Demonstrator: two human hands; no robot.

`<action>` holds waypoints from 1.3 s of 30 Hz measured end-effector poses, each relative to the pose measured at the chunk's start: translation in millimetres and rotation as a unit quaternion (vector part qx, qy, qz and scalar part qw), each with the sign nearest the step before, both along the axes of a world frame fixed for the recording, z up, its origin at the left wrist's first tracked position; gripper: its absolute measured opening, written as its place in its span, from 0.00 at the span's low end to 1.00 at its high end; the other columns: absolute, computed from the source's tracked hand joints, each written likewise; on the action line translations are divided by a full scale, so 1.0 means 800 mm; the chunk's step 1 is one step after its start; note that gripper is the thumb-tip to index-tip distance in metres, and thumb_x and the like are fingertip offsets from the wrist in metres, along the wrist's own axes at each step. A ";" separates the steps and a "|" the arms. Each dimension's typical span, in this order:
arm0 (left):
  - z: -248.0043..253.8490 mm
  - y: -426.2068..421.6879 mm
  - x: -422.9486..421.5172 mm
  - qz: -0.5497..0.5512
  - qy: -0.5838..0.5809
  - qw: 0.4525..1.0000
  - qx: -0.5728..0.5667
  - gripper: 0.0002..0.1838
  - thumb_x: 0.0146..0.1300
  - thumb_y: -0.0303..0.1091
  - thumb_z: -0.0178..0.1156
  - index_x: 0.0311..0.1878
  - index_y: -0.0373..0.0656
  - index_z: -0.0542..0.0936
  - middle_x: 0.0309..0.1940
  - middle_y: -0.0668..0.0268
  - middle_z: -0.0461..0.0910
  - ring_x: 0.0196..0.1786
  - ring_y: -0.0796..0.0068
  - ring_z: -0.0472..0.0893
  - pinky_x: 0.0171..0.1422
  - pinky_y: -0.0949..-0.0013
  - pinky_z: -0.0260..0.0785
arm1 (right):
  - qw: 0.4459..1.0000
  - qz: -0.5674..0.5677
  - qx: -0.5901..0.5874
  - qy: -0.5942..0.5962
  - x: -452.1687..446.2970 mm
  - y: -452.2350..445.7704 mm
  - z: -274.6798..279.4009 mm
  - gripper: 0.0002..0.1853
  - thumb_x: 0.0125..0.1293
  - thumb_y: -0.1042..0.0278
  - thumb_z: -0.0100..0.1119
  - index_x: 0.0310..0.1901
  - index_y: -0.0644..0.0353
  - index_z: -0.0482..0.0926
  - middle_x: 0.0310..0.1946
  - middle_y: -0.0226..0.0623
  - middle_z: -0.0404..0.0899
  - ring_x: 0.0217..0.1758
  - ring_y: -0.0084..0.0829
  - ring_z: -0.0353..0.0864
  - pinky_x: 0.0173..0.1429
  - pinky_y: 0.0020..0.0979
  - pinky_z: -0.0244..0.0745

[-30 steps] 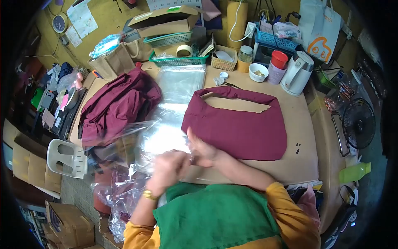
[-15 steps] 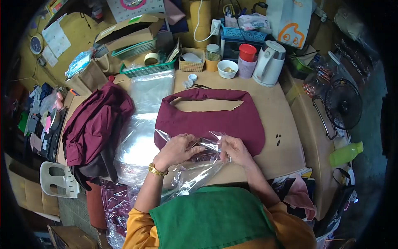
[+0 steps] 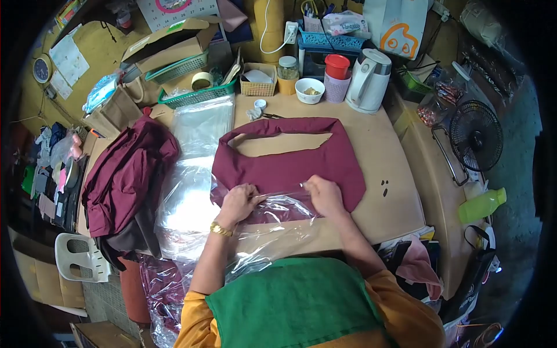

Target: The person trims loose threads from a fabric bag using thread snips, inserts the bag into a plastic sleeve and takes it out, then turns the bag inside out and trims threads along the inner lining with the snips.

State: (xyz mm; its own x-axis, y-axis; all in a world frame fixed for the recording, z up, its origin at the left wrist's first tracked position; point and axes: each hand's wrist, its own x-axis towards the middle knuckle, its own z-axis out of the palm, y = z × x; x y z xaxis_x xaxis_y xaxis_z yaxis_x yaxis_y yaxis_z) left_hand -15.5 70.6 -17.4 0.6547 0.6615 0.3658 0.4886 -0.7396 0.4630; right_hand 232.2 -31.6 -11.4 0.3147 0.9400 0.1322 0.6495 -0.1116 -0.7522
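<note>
A maroon fabric bag (image 3: 284,168) with a wide handle lies flat on the table in front of me. A clear plastic bag (image 3: 278,232) stretches over its near edge and drapes toward my body. My left hand (image 3: 239,203), a gold watch on its wrist, is closed on the left side of the plastic bag's mouth. My right hand (image 3: 324,196) pinches the other side of that mouth above the maroon fabric. Between the two hands the film is pulled taut.
Left of the bag lies a stack of clear plastic bags (image 3: 194,174), then a heap of maroon cloth (image 3: 130,180). Scissors (image 3: 271,116), a white bowl (image 3: 310,90), a red-lidded cup (image 3: 336,81) and a kettle (image 3: 369,81) stand along the back. A fan (image 3: 476,136) is at right.
My hands have moved apart, spreading the plastic bag's mouth wider across the near part of the maroon bag. The whole view has shifted slightly.
</note>
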 end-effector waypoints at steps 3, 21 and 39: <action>0.031 -0.016 -0.034 0.037 0.167 0.969 -0.178 0.19 0.59 0.49 0.66 0.31 0.40 0.80 0.25 0.51 0.80 0.34 0.46 0.81 0.39 0.51 0.70 | 0.993 0.117 0.013 0.001 -0.018 -0.012 -0.007 0.10 0.65 0.64 0.61 0.36 0.63 0.77 0.28 0.50 0.81 0.36 0.50 0.83 0.41 0.45 0.75; 0.138 -0.049 -0.112 0.197 0.015 0.948 -0.249 0.18 0.54 0.41 0.73 0.30 0.36 0.77 0.22 0.63 0.77 0.32 0.73 0.76 0.39 0.65 0.66 | 0.929 0.036 0.132 0.344 0.023 -0.001 0.010 0.06 0.63 0.80 0.63 0.33 0.62 0.75 0.28 0.27 0.78 0.27 0.15 0.74 0.32 0.19 0.71; 0.129 -0.063 0.003 0.051 -0.011 0.997 0.049 0.32 0.60 0.42 0.66 0.67 0.42 0.71 0.64 0.53 0.70 0.68 0.55 0.68 0.75 0.45 0.49 | 0.921 0.079 0.121 0.362 0.001 -0.014 0.036 0.03 0.64 0.84 0.55 0.36 0.66 0.78 0.29 0.32 0.82 0.31 0.21 0.81 0.38 0.25 0.78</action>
